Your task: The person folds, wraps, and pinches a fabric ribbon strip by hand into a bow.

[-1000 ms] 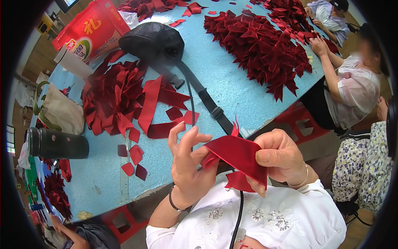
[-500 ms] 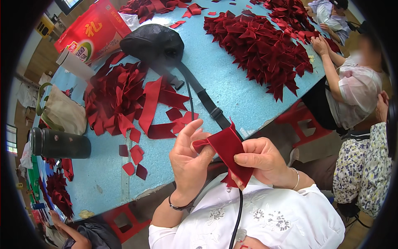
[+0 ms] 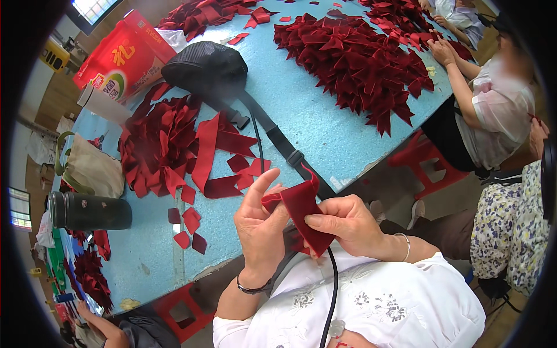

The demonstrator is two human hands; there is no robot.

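Ribbon: a red strip (image 3: 306, 211) is held between the two hands, above the lap and clear of the table (image 3: 348, 145); it is bent over on itself, one narrow end pointing up.
Left hand: the ribbon's folded edge is pinched between thumb and fingers of the left hand (image 3: 260, 232); the index finger is raised.
Right hand: the wide part is pinched under the thumb of the right hand (image 3: 354, 225); its lower fingertips are partly hidden.
Beyond left hand: loose strips are heaped (image 3: 159, 145), with small offcuts (image 3: 191, 220) scattered nearer.
Beyond right hand: a large pile of pointed, folded-looking pieces (image 3: 360, 75) is seen, well apart.
Done: the pile is judged to be finished pieces; on the held ribbon, a bend is made.
Left: the fold is judged incomplete, no fastening being visible; the heaped strips appear unworked.
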